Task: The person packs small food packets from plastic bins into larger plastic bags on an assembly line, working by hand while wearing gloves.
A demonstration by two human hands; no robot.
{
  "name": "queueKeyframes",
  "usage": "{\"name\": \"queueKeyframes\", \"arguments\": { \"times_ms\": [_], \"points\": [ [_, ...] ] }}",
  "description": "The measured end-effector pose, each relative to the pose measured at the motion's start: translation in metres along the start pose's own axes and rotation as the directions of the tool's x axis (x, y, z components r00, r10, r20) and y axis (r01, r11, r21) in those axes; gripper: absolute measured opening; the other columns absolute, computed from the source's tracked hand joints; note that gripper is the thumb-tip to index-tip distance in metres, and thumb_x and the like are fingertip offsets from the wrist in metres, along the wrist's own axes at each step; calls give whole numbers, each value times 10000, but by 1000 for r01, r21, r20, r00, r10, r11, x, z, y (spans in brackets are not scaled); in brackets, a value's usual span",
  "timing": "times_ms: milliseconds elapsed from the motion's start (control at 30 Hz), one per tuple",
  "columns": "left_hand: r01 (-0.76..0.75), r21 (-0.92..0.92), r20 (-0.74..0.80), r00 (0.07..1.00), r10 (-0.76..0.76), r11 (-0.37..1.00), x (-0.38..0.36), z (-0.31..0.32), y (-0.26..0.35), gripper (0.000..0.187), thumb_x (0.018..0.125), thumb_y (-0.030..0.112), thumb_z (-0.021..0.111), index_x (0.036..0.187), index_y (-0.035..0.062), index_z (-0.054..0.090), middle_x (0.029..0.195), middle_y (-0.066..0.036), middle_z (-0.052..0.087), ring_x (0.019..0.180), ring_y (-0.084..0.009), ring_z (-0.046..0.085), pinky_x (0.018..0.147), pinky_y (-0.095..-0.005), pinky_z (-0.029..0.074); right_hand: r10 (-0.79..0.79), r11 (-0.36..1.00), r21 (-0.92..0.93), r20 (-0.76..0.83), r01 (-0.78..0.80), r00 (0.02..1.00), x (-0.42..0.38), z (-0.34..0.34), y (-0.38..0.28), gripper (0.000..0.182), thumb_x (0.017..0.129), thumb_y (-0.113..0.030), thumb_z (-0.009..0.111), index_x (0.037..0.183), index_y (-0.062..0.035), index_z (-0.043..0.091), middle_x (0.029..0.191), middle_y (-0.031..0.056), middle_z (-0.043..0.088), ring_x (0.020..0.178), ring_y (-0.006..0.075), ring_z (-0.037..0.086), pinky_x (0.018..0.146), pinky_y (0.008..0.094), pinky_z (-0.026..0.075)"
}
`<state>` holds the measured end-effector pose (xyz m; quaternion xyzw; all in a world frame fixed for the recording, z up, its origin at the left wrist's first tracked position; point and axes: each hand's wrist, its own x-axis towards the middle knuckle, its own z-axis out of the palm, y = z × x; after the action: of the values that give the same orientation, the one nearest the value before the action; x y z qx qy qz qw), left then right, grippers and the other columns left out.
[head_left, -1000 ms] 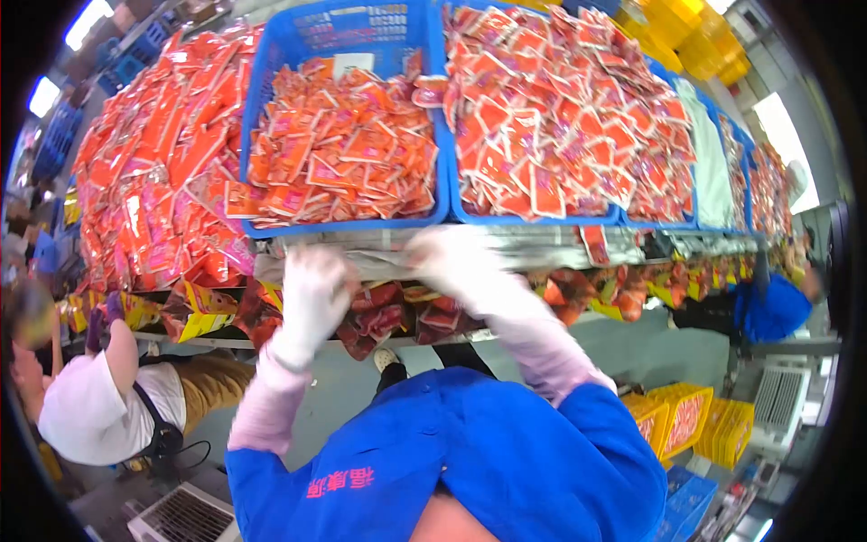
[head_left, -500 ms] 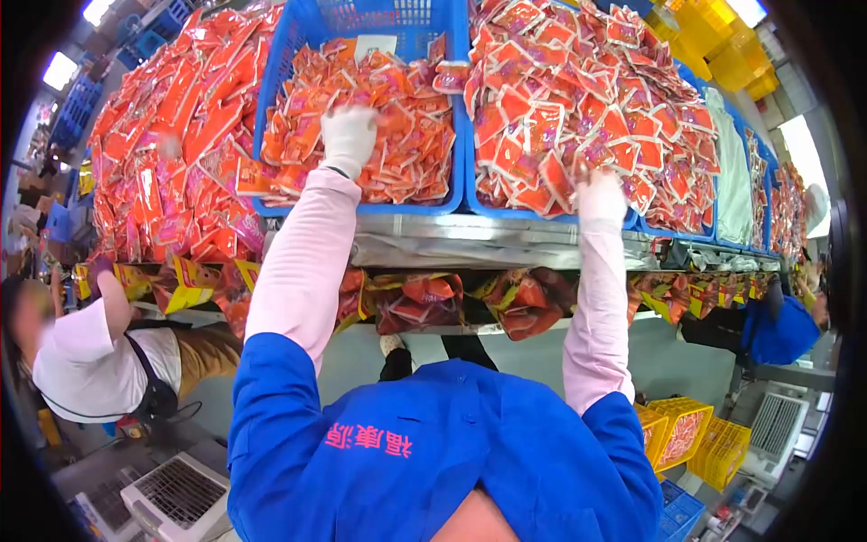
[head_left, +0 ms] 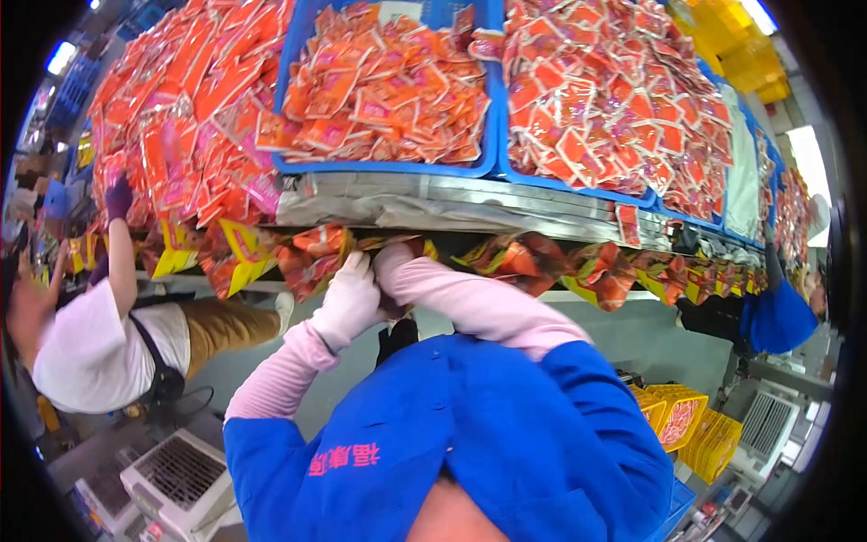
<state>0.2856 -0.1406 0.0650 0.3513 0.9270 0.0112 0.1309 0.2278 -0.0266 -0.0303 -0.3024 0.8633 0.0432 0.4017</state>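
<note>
Both my hands are at the row of red-and-yellow plastic bags hanging below the metal ledge (head_left: 433, 188). My left hand (head_left: 348, 303), in a white glove, has its fingers drawn together against the edge of a bag (head_left: 420, 246). Beside it, my right hand (head_left: 390, 285) reaches in at the same bag's mouth. Its fingers are hidden behind my left hand and the sleeve. Just left of my hands hangs another bag (head_left: 312, 257) holding red packets. Above the ledge, a blue crate (head_left: 495, 117) contains many small red-orange sachets (head_left: 384, 86).
A second heap of sachets (head_left: 605, 99) fills the crate to the right, and larger red packets (head_left: 185, 99) are piled left. One loose sachet (head_left: 628, 226) lies at the ledge's edge. A co-worker (head_left: 108, 343) stands at left, another person (head_left: 778, 312) at far right.
Both hands have left the two crates of sachets and come down and together at a hanging bag. A sachet now lies on the ledge at right. The co-worker at left has reached toward the packets.
</note>
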Motion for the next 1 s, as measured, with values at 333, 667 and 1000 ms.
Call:
{"name": "queueKeyframes", "arguments": {
  "times_ms": [333,667,1000],
  "points": [
    [-38,-228,-407,911,-60,973,76,-109,-46,92,777,129,709,802,58,658,848,-143,644,861,-359,633,774,-460,498,372,881,471,-753,50,542,-204,-97,142,170,850,-190,623,902,-39,680,878,220,685,897,366,693,791,477,543],
    [474,-64,-373,805,-461,878,240,-76,-157,175,876,307,678,905,165,776,948,-73,737,943,-288,700,829,-462,531,697,712,522,-608,-469,381,-213,4,373,289,937,-301,619,1000,-26,680,936,257,693,930,435,674,819,498,531],
    [-77,-772,-298,921,-252,631,22,-85,17,157,854,27,684,1009,45,667,922,-138,673,824,-314,690,736,-357,550,209,538,733,-594,416,777,-246,-72,111,247,905,-172,659,1131,-76,684,919,142,722,867,257,712,812,370,536]
  ]
}}
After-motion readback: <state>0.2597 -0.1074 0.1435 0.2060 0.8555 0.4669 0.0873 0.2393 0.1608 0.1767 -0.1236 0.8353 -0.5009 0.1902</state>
